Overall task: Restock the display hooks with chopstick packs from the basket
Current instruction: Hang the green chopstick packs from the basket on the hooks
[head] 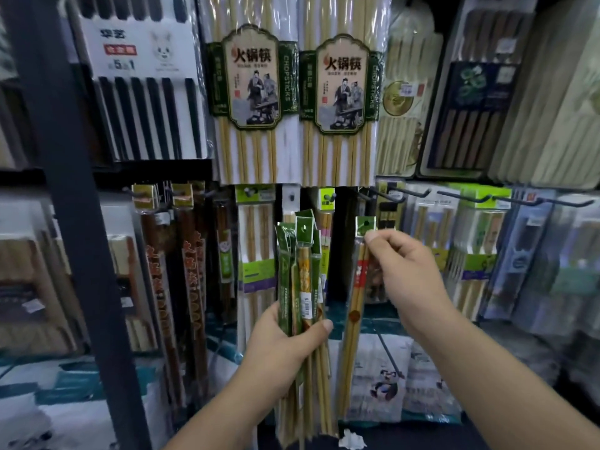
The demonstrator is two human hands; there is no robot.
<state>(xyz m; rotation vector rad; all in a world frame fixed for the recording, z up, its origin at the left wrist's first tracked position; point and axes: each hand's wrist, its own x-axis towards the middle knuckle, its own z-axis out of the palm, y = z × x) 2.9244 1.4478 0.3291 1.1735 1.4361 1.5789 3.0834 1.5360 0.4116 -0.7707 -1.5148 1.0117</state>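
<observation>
Hanging pack label (251, 76) reads "CHOPSTICKS", apparently "火锅筷".

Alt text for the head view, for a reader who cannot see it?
The right hand pinches one chopstick pack by its green header below the hooks, while the left hand grips a bundle of packs. Hanging chopstick displays fill the wall behind.
</observation>
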